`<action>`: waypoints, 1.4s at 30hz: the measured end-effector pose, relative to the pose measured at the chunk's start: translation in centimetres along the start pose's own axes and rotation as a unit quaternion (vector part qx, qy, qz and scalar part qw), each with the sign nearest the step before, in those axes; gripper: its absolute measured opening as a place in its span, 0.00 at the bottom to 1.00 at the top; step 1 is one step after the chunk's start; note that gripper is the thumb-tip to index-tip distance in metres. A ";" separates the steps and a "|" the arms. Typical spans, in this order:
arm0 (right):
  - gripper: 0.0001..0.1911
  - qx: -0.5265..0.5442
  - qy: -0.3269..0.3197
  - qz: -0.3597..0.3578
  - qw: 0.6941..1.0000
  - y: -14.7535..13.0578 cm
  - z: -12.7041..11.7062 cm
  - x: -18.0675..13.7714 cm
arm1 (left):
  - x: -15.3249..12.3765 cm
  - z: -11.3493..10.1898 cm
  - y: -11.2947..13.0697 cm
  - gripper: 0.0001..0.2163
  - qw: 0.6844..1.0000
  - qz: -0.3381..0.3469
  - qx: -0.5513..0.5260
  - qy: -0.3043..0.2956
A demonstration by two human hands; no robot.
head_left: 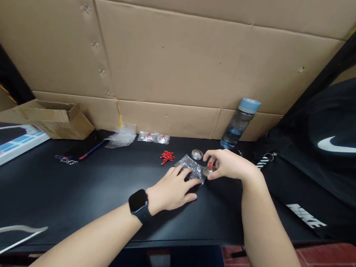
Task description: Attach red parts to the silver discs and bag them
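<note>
My left hand [175, 189], with a black watch on the wrist, lies with fingers spread on a clear plastic bag [194, 167] on the desk. Just right of the bag, my right hand [225, 164] pinches a small round shiny disc [207, 171] with a red piece [210, 166] on it. The fingers partly cover this disc, and its exact kind is unclear. A similar round disc [197, 154] lies behind the bag. Left of them is a small pile of red pieces [167, 156].
Two small bagged items [154, 137] and some empty clear bags [122, 136] lie at the back. A cardboard box [63, 119], a dark phone-like slab [88, 145] and a power strip [6, 149] are left. A water bottle [239, 123] and black bag [334, 155] stand right.
</note>
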State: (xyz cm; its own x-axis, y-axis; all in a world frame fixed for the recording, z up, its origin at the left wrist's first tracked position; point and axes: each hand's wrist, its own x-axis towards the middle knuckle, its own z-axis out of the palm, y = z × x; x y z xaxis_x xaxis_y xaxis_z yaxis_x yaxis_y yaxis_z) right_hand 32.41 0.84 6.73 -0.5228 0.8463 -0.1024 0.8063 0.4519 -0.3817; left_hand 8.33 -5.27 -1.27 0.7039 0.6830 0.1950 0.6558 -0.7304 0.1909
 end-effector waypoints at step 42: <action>0.10 -0.059 0.037 -0.034 0.997 -0.8 4.0 3.2 | 0.2 0.2 0.0 0.30 0.993 -0.076 -0.037 -0.082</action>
State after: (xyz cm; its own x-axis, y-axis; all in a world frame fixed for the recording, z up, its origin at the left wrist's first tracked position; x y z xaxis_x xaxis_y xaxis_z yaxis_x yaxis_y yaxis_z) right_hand 28.97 2.08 3.04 -0.5587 0.8293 -0.0101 0.7990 0.5350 -0.2746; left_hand 8.50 -5.10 -1.41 0.6374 0.7705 -0.0004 0.7402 -0.6122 0.2779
